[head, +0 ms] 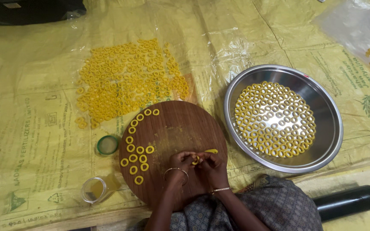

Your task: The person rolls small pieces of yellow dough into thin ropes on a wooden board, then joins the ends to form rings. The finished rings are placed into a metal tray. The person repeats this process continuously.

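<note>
Your left hand [180,161] and right hand [210,161] pinch together one small yellow dough ring [196,160] over the round brown wooden board [180,128]. Finished rings [135,152] lie just left; the round steel tray [328,141] sits right, bare board ahead.

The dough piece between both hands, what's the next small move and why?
Probably close the dough piece, pinched between left hand and right hand, into a ring and set it by the finished rings on the round wooden board, whose left edge holds them.
</note>
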